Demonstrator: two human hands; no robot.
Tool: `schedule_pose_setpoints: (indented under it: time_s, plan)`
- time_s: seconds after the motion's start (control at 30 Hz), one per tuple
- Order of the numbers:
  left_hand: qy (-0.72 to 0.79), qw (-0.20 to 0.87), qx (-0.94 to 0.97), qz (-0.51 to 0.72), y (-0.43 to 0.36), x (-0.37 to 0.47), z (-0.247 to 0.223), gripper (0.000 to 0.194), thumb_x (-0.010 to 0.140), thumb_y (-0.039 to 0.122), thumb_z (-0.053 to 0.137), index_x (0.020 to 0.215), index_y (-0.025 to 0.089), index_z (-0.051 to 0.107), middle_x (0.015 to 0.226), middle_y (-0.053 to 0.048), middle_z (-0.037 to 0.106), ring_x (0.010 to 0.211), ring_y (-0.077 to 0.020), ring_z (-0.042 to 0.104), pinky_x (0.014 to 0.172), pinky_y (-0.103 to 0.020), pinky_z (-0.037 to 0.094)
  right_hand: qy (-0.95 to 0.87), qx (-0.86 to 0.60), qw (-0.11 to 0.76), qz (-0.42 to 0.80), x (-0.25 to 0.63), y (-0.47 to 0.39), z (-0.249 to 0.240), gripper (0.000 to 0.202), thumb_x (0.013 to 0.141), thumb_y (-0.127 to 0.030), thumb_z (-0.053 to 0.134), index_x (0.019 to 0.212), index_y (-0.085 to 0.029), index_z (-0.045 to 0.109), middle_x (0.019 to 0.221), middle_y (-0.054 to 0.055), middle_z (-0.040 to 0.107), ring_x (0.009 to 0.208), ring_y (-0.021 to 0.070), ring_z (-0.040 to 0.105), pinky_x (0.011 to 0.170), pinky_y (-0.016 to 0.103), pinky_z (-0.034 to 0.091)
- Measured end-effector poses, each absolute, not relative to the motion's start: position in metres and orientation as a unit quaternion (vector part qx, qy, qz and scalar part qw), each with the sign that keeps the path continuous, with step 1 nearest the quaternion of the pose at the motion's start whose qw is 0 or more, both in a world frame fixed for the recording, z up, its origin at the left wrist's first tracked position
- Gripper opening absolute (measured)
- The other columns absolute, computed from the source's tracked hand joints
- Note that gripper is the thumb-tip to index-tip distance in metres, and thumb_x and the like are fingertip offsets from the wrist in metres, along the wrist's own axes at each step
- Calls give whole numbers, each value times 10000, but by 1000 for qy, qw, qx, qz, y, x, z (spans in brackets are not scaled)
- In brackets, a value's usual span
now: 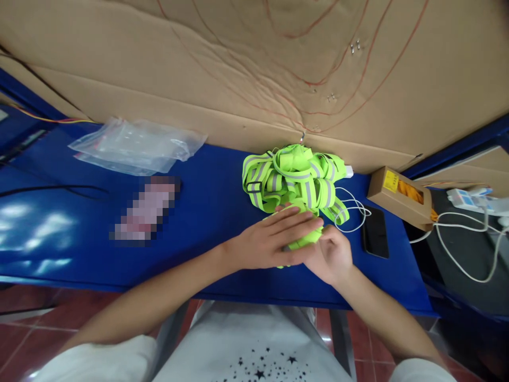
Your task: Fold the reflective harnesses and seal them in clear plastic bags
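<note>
Between my hands is a folded neon-yellow reflective strap (307, 240), mostly covered by my fingers. My left hand (274, 239) lies across its top with long fingers and the thumb on either side of it. Cupped at the strap's right end, my right hand (330, 254) has its fingers curled around it, partly hidden behind the left. Just beyond is a tangled pile of neon-yellow reflective straps (296, 172) with grey stripes and a black buckle (254, 187). Some strap hangs below my left hand.
Clear plastic bags (137, 146) lie at the back left of the blue table (214, 185), near a blurred-out item (147, 209). To the right are a white cable (352, 231), a black phone (375, 232) and a cardboard box (397, 196) with orange contents. A cardboard panel (199, 69) stands behind.
</note>
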State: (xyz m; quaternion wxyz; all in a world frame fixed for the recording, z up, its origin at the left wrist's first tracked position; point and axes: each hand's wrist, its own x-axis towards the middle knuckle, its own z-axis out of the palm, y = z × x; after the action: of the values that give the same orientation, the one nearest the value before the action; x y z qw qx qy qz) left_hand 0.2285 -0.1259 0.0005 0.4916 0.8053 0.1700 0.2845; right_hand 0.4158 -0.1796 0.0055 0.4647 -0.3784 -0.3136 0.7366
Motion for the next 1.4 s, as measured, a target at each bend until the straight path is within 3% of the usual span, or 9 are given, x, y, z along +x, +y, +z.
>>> schedule_pose_setpoints:
  time_s: [0.23, 0.37, 0.43, 0.53, 0.83, 1.03, 1.13, 1.2, 1.4]
  plan:
    - [93, 379, 877, 281, -126, 231, -7, 557, 863, 67, 615, 1389, 250, 619, 1598, -88, 511, 1554, -310, 381, 1333, -521, 146, -327, -403, 505, 689, 406, -180, -11, 601, 767, -667, 798, 1211, -277, 690, 1132, 85, 767, 1225, 286, 684, 1001, 451, 588]
    - [79, 348, 876, 325, -128, 233, -17, 789, 868, 332, 762, 1552, 210, 388, 1682, -180, 352, 1580, -381, 302, 1324, -585, 138, -295, -445, 528, 660, 395, -176, -15, 578, 822, -708, 735, 1182, -256, 709, 1164, 91, 771, 1236, 282, 686, 1041, 440, 574]
    - [59, 338, 866, 363, -128, 235, -20, 776, 932, 442, 713, 1562, 219, 318, 1710, -216, 264, 1604, -376, 240, 1311, -630, 147, -292, -459, 555, 630, 392, -177, -18, 560, 840, -708, 717, 1168, -255, 725, 1203, 81, 767, 1240, 280, 687, 1074, 436, 554]
    - [108, 346, 831, 421, -127, 237, -23, 603, 1029, 322, 577, 1543, 271, 264, 1752, -180, 129, 1638, -324, 122, 1310, -635, 155, -320, -487, 579, 571, 392, -181, -26, 506, 837, -637, 765, 1149, -239, 746, 1210, 76, 772, 1187, 284, 710, 1057, 426, 556]
    - [304, 485, 741, 351, -133, 245, -30, 767, 926, 532, 713, 1533, 205, 378, 1476, -161, 600, 1342, -327, 608, 1122, -464, 502, -483, -597, 518, 375, 411, -176, -29, 416, 849, -579, 743, 754, -177, 698, 694, 23, 694, 641, 170, 616, 610, 290, 517]
    - [359, 486, 711, 359, -144, 246, -26, 639, 927, 559, 692, 1407, 189, 489, 1189, -101, 742, 1033, -271, 731, 886, -364, 573, -529, -622, 513, 266, 413, -175, -28, 496, 932, -686, 571, 791, -211, 583, 659, 0, 575, 613, 156, 527, 591, 292, 459]
    - [346, 484, 706, 385, -143, 245, -21, 621, 914, 531, 720, 1382, 189, 498, 1225, -118, 733, 1072, -281, 721, 921, -378, 565, -545, -550, 545, 323, 413, -176, -28, 570, 961, -769, 428, 964, -226, 602, 848, 41, 654, 763, 192, 630, 710, 322, 539]
    - [324, 496, 685, 424, -141, 245, -20, 612, 918, 491, 732, 1392, 192, 484, 1353, -144, 680, 1208, -296, 675, 1032, -409, 535, -560, -497, 548, 373, 412, -176, -28, 634, 880, -818, 532, 1134, -240, 593, 1036, 74, 706, 922, 236, 694, 802, 356, 582]
    - [236, 618, 575, 481, -142, 250, -22, 651, 948, 471, 709, 1476, 234, 410, 1597, -153, 450, 1429, -295, 517, 1152, -434, 478, -577, -501, 529, 368, 407, -178, -27, 570, 798, -542, 823, 1198, -248, 543, 1048, 53, 752, 896, 221, 730, 764, 343, 617]
